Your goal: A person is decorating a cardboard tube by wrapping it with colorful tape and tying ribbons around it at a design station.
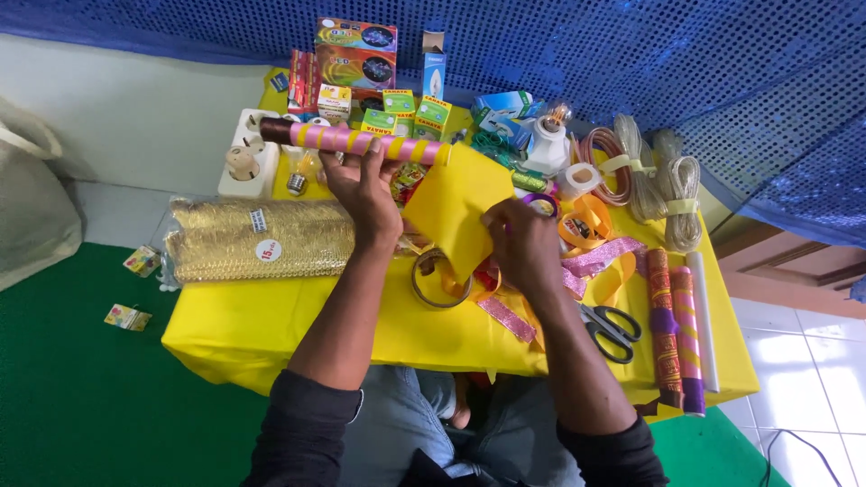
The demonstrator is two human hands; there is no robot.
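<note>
Boxes: small green and yellow boxes (397,106) stood shut behind the stick; I could not see inside.
Left hand: the left hand (365,185) was closed around a pink and yellow striped stick (356,140).
Right hand: the right hand (521,239) pinched a yellow sheet (451,203) that hung from the stick.
Around: scissors (612,329), ribbons (600,257) and a tape ring (439,280) lay near the sheet; a gold roll (262,239) lay left of it.
Table: a yellow cloth (271,325) covered it.
Floor: green.
</note>
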